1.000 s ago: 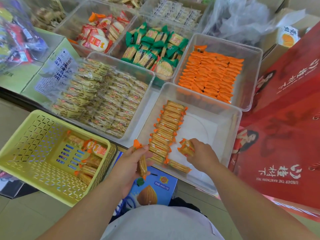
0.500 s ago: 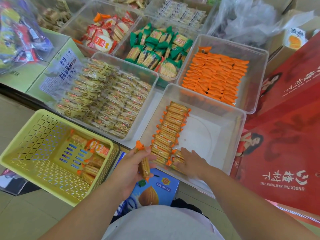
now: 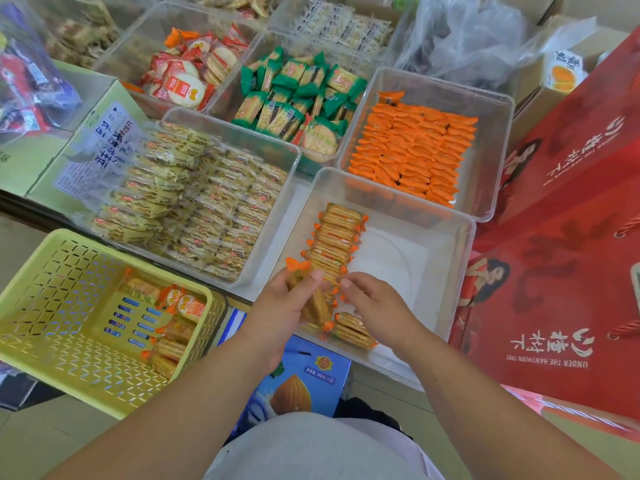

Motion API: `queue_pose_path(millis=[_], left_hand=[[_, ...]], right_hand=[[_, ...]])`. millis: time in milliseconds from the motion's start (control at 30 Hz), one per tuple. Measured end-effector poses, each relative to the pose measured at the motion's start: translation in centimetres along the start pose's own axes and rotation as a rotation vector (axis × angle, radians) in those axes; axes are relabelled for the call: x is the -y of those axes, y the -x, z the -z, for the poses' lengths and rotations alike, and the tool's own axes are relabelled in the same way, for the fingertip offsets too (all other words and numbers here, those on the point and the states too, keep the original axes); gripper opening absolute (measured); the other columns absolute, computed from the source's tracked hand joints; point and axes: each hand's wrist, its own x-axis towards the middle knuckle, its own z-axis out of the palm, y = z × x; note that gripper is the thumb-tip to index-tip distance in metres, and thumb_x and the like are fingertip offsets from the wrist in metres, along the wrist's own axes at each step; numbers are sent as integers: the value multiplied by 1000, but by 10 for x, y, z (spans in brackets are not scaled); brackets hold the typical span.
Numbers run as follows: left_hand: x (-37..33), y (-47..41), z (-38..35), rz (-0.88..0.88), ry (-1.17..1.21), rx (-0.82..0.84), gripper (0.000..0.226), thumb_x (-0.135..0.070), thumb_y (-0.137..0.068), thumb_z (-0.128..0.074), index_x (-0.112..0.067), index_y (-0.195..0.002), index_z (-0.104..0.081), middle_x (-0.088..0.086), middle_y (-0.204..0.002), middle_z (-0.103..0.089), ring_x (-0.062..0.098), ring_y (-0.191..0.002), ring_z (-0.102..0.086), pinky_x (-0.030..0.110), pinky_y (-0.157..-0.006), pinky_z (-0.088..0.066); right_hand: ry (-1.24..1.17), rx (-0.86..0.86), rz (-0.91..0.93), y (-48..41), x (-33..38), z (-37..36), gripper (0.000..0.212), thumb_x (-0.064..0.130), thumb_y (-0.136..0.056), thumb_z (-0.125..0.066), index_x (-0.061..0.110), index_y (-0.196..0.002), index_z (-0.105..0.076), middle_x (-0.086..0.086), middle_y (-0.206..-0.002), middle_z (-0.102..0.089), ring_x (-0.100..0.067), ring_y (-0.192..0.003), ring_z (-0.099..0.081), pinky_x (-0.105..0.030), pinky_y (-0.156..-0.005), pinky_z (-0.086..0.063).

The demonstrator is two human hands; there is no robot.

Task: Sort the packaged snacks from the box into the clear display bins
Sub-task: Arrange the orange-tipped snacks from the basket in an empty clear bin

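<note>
My left hand point(image 3: 282, 308) grips an orange-ended cracker packet point(image 3: 313, 308) over the near edge of a clear bin point(image 3: 433, 271). My right hand point(image 3: 375, 306) has its fingertips at the packet's right end, fingers curled toward it; whether it pinches the wrapper is unclear. A neat row of the same cracker packets point(image 3: 334, 242) lies along the bin's left side, and two more packets point(image 3: 351, 329) lie at its near edge under my right hand. A yellow basket point(image 3: 52, 306) at the left holds several more cracker packets point(image 3: 173, 334).
Other clear bins hold pale wrapped biscuits point(image 3: 194, 202), green packets point(image 3: 298, 98), orange packets point(image 3: 412, 150) and red-white rice crackers point(image 3: 187, 77). Red gift boxes point(image 3: 561, 254) stand at the right. A blue almond-milk carton point(image 3: 301, 379) sits below the bin.
My left hand has brought its packet right and forward, over the bin's near edge. My right hand left the packets it laid at the near edge and came to the held packet.
</note>
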Motion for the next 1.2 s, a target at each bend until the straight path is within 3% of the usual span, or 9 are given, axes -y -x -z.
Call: queue_pose_path(millis=[133,267,400,500,633,800,900,1000,1200], left_hand=[[3,-12,-12,20,-25,-88,29,-45,-95,-68,-25,-115,-68,0,-102,-80,16,-93,-78,38,-85,-62],[3,-12,-20,126,-77,93,41,-65,-96,-54,-38,-126,-64,-7,-116,-76,11,-110,-71,33,-98,-53],[3,-10,-7,-175,-630,46,25,-53,-100,-57,-68,-120,-57,-39,-117,-65,-7,-119,-58,16,-90,-48],[11,-10,18,-407,-1207,-130,61,-48,-95,-65,-22,-149,-51,2,-151,-52,25,-139,-42,38,-113,-36],[30,-8,35,-338,-1574,-67,90,-72,-91,-52,-22,-161,-26,14,-172,-7,34,-158,-6,50,-128,-11],[44,-15,43,-255,-1353,-87,115,-77,-82,-59,-25,-164,0,4,-171,18,29,-158,-1,44,-126,-15],[47,-17,46,-253,-1290,-91,121,-79,-78,-62,-26,-164,4,-2,-171,18,28,-158,-4,45,-125,-20],[47,-18,47,-235,-1252,-99,127,-82,-74,-61,-24,-164,6,-5,-171,17,26,-159,-4,44,-125,-22],[51,-18,49,-197,-1125,-108,139,-76,-72,-69,-21,-160,23,-8,-171,19,17,-159,5,33,-125,-11]], right_hand=[[-99,133,63,7,14,-3,21,45,-95,-63,41,-115,-68,14,-109,-71,-12,-100,-68,-38,-89,-57],[23,21,81,3,3,-5,15,25,-92,-70,32,-106,-69,0,-104,-69,-22,-93,-66,-44,-85,-55],[212,-98,10,-12,-20,11,10,25,-95,-66,34,-99,-65,10,-88,-65,-14,-83,-60,-28,-68,-42],[618,-128,-74,-24,-49,27,17,29,-99,-59,24,-112,-68,-7,-101,-58,-28,-94,-60,-33,-70,-44],[815,33,-165,-28,-72,24,32,41,-99,-56,27,-126,-68,-10,-117,-50,-32,-112,-54,-34,-85,-48],[763,-16,-158,-37,-76,15,26,38,-99,-57,32,-122,-68,-4,-152,-36,-31,-138,-34,-41,-104,-41],[714,-24,-204,-40,-79,14,58,34,-91,-70,22,-142,-44,-8,-141,-45,-30,-128,-45,-37,-94,-44],[754,-16,-285,-44,-78,14,83,45,-88,-72,19,-155,-29,-9,-144,-43,-31,-132,-40,-42,-101,-44],[691,-106,-184,-47,-73,10,51,33,-83,-79,25,-129,-59,-6,-122,-44,-28,-116,-48,-33,-89,-46]])
